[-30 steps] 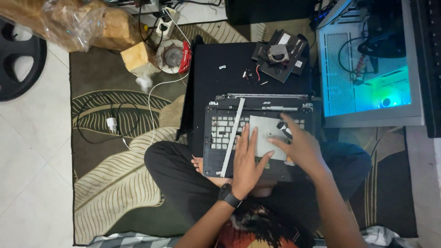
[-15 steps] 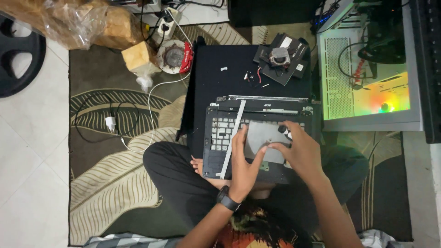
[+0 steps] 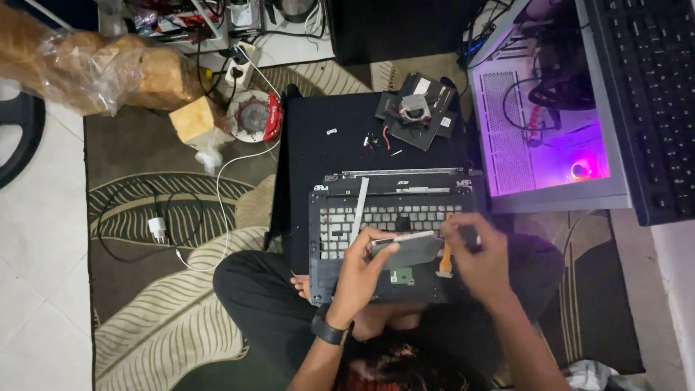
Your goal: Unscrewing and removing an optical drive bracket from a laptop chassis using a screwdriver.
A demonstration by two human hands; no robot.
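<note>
Hands at an opened laptop shell (image 3: pixel 391 239) resting on the seated person's lap, its underside up and its long axis running left to right. Left hand (image 3: pixel 360 275) pinches the near-left corner of a thin grey plate (image 3: pixel 409 247), thumb over the top and fingers beneath; the plate is tilted, its far edge raised off the shell. Right hand (image 3: pixel 481 259) is closed narrowly at the plate's right end, just beside an orange ribbon cable (image 3: pixel 444 259) that hangs from that end toward the shell; whether the fingertips grip the plate edge or the cable cannot be told. The plate's long axis lies left to right between the two hands, parallel to the shell. Each hand is nearest its own end. Beyond the shell, well apart, a fan module (image 3: pixel 416 108) and loose small parts (image 3: pixel 373 140) lie on a black mat (image 3: pixel 318 156).
</note>
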